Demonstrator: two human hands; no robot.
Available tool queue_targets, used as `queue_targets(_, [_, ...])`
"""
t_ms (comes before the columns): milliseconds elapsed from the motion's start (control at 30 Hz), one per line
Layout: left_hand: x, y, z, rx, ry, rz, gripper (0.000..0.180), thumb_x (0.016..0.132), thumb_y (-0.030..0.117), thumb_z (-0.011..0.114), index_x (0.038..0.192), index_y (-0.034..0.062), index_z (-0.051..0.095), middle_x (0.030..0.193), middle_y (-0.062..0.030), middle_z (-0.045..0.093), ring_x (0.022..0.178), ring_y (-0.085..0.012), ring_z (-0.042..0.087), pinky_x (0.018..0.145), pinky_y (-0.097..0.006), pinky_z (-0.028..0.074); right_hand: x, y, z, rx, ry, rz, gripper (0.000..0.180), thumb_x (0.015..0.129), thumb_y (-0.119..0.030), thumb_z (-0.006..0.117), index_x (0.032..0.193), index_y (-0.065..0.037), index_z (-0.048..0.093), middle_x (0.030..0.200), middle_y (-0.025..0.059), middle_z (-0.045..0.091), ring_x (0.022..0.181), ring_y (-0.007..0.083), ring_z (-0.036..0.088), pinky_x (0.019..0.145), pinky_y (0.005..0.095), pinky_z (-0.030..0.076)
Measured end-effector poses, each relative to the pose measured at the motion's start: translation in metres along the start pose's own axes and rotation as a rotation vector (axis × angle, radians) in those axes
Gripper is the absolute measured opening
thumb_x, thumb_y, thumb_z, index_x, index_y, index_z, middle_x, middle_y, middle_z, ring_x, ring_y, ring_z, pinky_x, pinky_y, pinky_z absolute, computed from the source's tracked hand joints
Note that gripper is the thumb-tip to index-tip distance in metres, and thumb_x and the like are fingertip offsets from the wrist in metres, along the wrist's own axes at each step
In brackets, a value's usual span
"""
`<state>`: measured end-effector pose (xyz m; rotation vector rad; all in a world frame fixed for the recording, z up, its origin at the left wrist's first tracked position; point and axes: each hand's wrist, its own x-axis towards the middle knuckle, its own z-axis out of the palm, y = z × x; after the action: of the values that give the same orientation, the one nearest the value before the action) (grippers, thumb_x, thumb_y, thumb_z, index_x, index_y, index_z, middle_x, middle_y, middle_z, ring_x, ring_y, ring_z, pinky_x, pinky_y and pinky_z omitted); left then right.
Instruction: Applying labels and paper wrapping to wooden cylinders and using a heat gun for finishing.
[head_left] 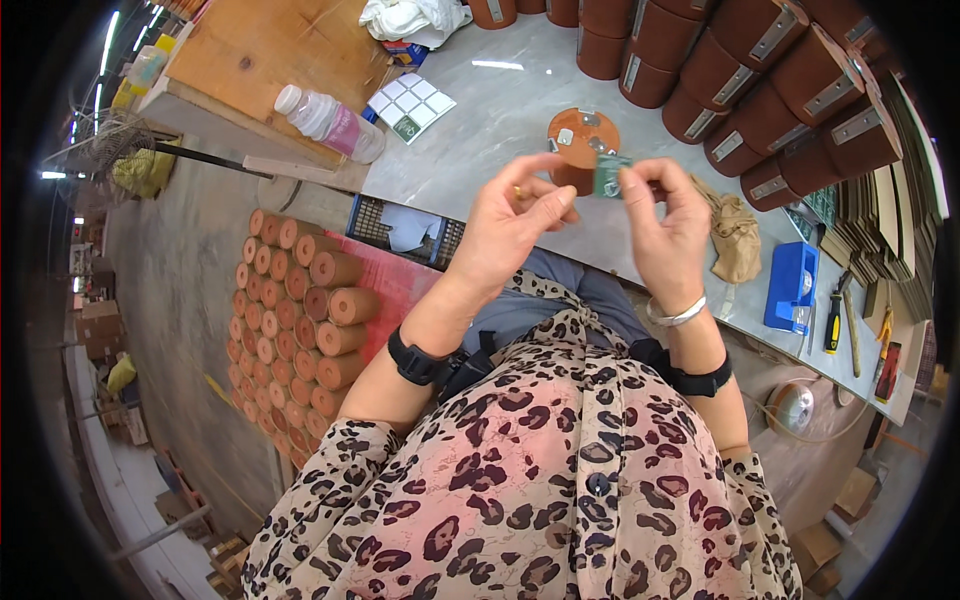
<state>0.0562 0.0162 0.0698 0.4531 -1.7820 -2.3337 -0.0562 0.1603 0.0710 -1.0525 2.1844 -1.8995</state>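
Note:
Between the thumb and fingertips of my right hand (668, 215) is a small square green label (609, 176). My left hand (520, 215) is raised beside it, fingers bent, with a gap between thumb and index finger and nothing visible in them. Just behind both hands, a reddish-brown cylinder (588, 138) stands on the grey table (480, 120). Its round top has metal pieces and a pale square patch on it; its lower part is partly hidden by my hands. A sheet of white square labels (410, 103) with one green square lies to the left.
Brown cylinders with metal strips (715, 75) are stacked at the back right. A crumpled tan glove (737, 235), a blue tape dispenser (792, 287) and a yellow-black screwdriver (833, 322) lie right. A plastic bottle (330, 122) stands left; clay-coloured cylinders (300, 320) fill the lower left.

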Motion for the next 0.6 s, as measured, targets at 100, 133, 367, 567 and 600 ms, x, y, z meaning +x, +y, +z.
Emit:
queue_targets(100, [0.017,-0.033,-0.001,0.197,0.275,0.153,0.062,0.086,0.02,0.076,0.137,0.0005,0.046,0.111,-0.009,0.06,0.098,-0.0184,0.062,0.087,-0.033,0.05,0.001,0.012,-0.021,-0.013,0.175,0.035,0.012,0.091,-0.01,0.066,0.086,0.0,0.062,0.076,0.0006,0.06,0.071,0.0087,0.05,0.065,0.0242,0.043])
queue_targets(133, [0.025,-0.046,-0.002,0.507,0.366,0.287,0.077,0.08,0.021,0.081,0.14,0.0001,0.039,0.116,-0.0123,0.055,0.104,-0.0219,0.06,0.089,-0.036,0.049,0.0,0.014,-0.028,-0.002,0.212,0.08,0.012,0.092,-0.01,0.066,0.086,0.0,0.062,0.076,-0.0009,0.06,0.07,0.0078,0.049,0.065,0.0236,0.042])
queue_targets(367, [0.078,-0.07,0.012,0.829,0.55,0.518,0.095,0.07,0.024,0.088,0.14,-0.001,0.029,0.126,-0.0168,0.048,0.119,-0.0297,0.051,0.1,-0.043,0.046,-0.02,0.006,-0.043,-0.001,0.231,0.144,0.015,0.094,-0.011,0.065,0.086,0.001,0.06,0.077,-0.0013,0.058,0.071,0.0054,0.049,0.066,0.0217,0.043])
queue_targets(567, [0.061,-0.041,0.008,-0.419,0.018,-0.013,0.06,0.092,0.029,0.067,0.138,0.0031,0.04,0.128,-0.0107,0.055,0.112,-0.0216,0.059,0.098,-0.04,0.05,-0.023,-0.004,-0.043,0.112,0.215,0.145,0.017,0.095,-0.013,0.064,0.087,0.001,0.059,0.078,-0.0023,0.056,0.073,0.0051,0.048,0.066,0.0212,0.042])
queue_targets(600, [0.055,-0.039,0.012,-0.486,-0.059,-0.028,0.053,0.098,0.036,0.057,0.138,0.0042,0.042,0.127,-0.0109,0.056,0.112,-0.0201,0.06,0.096,-0.04,0.051,-0.022,-0.005,-0.04,0.134,0.191,0.146,0.018,0.096,-0.014,0.063,0.087,0.001,0.059,0.078,-0.0025,0.055,0.073,0.005,0.047,0.066,0.0209,0.041])
